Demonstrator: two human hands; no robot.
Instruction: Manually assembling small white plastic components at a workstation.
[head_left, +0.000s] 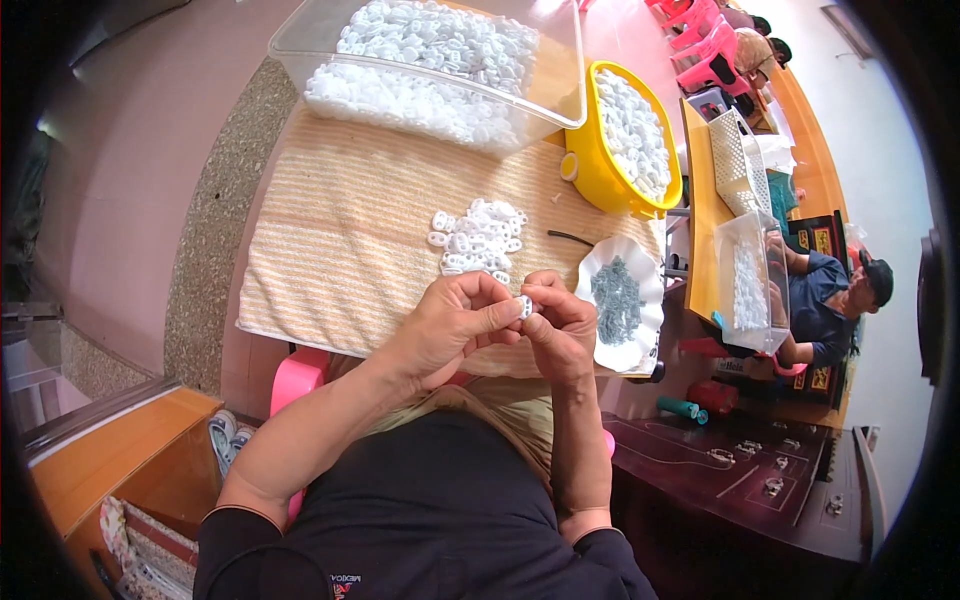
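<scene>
My left hand [452,322] and my right hand [560,322] meet over the near edge of a striped towel [340,240]. Between their fingertips they pinch one small white plastic piece [525,305]. Just beyond the hands lies a loose pile of the same white pieces [480,238]. To the right of my right hand sits a white scalloped dish [600,335] with small grey parts [617,297] in it.
A clear plastic bin [440,60] of white pieces stands at the back, a yellow tub [600,170] of them at its right. Another person [830,300] sits at a wooden table with a clear box [750,285] and a white basket [742,160]. A dark cabinet [750,480] is at lower right.
</scene>
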